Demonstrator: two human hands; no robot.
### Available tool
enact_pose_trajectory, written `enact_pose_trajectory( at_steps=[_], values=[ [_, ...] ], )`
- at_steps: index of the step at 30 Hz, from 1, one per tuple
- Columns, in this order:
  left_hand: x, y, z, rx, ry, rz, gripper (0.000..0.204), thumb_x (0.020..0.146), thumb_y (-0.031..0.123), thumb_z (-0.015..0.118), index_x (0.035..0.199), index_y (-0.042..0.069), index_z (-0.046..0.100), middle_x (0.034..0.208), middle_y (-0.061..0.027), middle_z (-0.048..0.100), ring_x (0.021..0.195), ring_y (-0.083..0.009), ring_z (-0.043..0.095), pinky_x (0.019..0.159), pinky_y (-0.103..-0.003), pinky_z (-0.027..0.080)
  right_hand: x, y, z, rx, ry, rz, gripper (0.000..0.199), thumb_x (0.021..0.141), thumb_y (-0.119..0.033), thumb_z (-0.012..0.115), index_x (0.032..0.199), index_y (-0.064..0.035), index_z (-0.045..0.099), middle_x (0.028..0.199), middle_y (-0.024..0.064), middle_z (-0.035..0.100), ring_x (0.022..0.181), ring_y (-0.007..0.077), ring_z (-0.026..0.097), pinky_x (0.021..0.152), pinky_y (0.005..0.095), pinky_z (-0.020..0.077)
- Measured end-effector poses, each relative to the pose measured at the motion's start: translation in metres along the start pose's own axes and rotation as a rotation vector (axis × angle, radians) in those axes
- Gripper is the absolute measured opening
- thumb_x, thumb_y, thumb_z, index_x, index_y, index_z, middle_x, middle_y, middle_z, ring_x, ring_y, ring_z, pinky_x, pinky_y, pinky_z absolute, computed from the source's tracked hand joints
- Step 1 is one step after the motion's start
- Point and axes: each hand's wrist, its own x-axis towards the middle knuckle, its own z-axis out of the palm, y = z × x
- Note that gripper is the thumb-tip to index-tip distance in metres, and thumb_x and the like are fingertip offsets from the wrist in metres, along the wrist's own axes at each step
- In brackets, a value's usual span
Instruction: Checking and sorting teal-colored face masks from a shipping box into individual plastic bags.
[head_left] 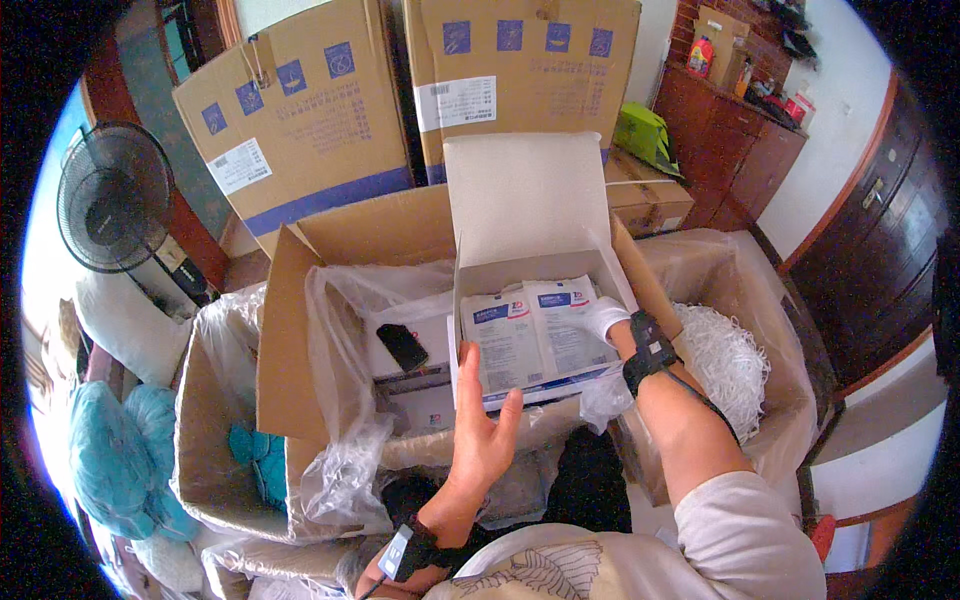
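Note:
A white carton (530,215) with its lid raised stands on the large brown box in front of me. Two rows of flat white packets (503,335) with blue and red print fill it. My left hand (480,430) is at its near left corner, fingers stretched up along the side and thumb apart, holding nothing. My right hand (603,320), in what looks like a white glove, reaches into the carton's right side against the packets. Its fingers are hidden. Black straps are on both wrists.
The big brown box (285,340) is lined with clear plastic and holds more white cartons (420,405), with a black phone (402,347) on top. To the right, a lined box holds white strands (720,370); teal bundles (120,450) and a fan (115,200) are left.

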Motion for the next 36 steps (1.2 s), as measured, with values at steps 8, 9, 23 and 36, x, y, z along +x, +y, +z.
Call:
enact_pose_trajectory(
  at_steps=[8, 9, 23, 36],
  values=[
    [0.002, 0.009, 0.002, 0.055, 0.018, -0.03, 0.066, 0.082, 0.001, 0.052, 0.138, 0.003, 0.016, 0.145, -0.0122, 0.013, 0.134, -0.0217, 0.01, 0.107, -0.037, 0.01, 0.012, 0.009, 0.018, -0.152, 0.049, -0.091, 0.092, 0.075, -0.059, 0.049, 0.14, -0.0113, 0.007, 0.145, 0.0168, 0.009, 0.133, 0.0312, 0.014, 0.107, 0.0372, 0.0179],
    [0.001, 0.007, 0.0, 0.057, 0.026, -0.011, 0.066, 0.082, 0.001, 0.052, 0.137, 0.004, 0.017, 0.145, -0.0115, 0.013, 0.134, -0.0218, 0.01, 0.107, -0.038, 0.01, 0.01, 0.004, 0.017, -0.149, 0.043, -0.095, 0.091, 0.075, -0.06, 0.049, 0.14, -0.0111, 0.008, 0.145, 0.0168, 0.01, 0.133, 0.0311, 0.014, 0.107, 0.0369, 0.0178],
    [0.001, 0.003, 0.005, 0.142, 0.067, 0.026, 0.056, 0.082, 0.013, 0.056, 0.131, 0.002, 0.032, 0.138, -0.0224, 0.025, 0.13, -0.0317, 0.023, 0.104, -0.037, 0.021, 0.01, 0.025, 0.032, -0.205, 0.153, -0.254, 0.061, 0.077, -0.049, 0.053, 0.118, -0.0053, 0.039, 0.112, 0.0185, 0.04, 0.104, 0.0333, 0.04, 0.087, 0.0386, 0.0336],
    [0.002, 0.001, 0.004, 0.16, 0.041, 0.024, 0.049, 0.086, 0.02, 0.053, 0.128, -0.001, 0.036, 0.135, -0.0223, 0.032, 0.128, -0.0306, 0.028, 0.103, -0.035, 0.024, -0.044, 0.007, -0.04, 0.438, 0.648, -0.367, 0.026, 0.081, -0.025, 0.058, 0.089, -0.0018, 0.049, 0.08, 0.0168, 0.057, 0.078, 0.0282, 0.057, 0.065, 0.0372, 0.0453]
  ],
)
